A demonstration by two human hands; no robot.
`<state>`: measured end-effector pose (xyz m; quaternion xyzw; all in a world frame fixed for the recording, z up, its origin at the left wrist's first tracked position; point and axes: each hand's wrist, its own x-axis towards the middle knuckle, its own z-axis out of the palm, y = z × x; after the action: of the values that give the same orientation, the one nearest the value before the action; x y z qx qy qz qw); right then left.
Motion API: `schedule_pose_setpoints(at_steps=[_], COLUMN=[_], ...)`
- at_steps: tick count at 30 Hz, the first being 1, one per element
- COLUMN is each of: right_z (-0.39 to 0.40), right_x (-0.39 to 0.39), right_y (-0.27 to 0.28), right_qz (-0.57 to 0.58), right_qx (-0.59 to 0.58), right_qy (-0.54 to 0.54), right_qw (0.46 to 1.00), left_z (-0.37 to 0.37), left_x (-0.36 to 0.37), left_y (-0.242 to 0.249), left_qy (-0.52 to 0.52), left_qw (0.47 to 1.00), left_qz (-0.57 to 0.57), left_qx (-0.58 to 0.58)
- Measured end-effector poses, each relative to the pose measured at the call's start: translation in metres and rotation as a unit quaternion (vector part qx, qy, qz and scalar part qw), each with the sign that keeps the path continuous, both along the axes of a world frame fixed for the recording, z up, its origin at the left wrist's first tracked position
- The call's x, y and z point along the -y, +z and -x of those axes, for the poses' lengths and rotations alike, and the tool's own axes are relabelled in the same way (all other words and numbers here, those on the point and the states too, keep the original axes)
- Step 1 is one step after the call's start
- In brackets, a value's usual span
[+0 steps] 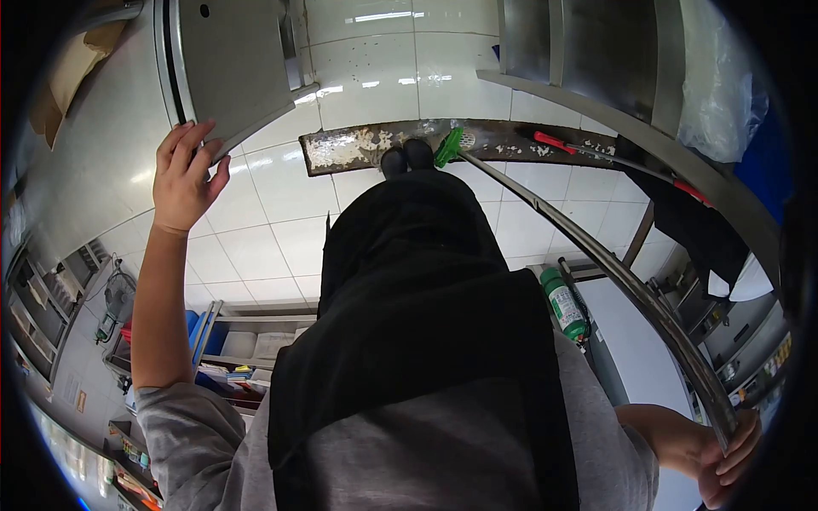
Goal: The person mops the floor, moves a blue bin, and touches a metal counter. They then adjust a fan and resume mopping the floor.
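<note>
My left hand point(183, 175), fingers loosely spread, touches the steel panel's point(232, 72) edge; my right hand point(731, 460) grips the pole point(626, 277), green head point(449, 148) well ahead.

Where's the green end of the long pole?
In the head view, the green end sits near the top middle, just right of the black shoes.

Bright, cool overhead light fills the scene, throwing white glare streaks across the glossy floor tiles point(362, 68) (sharpest near the top). Fisheye distortion bends straight edges, black vignetting swallows the corners, and the dark apron point(426, 341) loses fold detail in shadow.
</note>
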<state>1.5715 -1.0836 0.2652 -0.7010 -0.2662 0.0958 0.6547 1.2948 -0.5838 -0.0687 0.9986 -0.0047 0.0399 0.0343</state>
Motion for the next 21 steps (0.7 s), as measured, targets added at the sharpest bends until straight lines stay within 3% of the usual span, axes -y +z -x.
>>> schedule_pose_setpoints(at_steps=[1,21], right_z=[0.0,0.024], right_x=[-0.012,0.001], right_y=[-0.01,-0.011], right_qz=[-0.043,-0.063], right_qx=[-0.04,-0.04], right_qy=[0.161,0.149], right_qw=[0.985,0.986], left_z=[0.001,0.001], left_x=[0.001,0.001], left_y=[0.0,-0.004], left_qy=[-0.002,-0.005], left_qw=[1.0,1.0], left_qz=[0.0,-0.026], left_qx=[-0.002,0.003])
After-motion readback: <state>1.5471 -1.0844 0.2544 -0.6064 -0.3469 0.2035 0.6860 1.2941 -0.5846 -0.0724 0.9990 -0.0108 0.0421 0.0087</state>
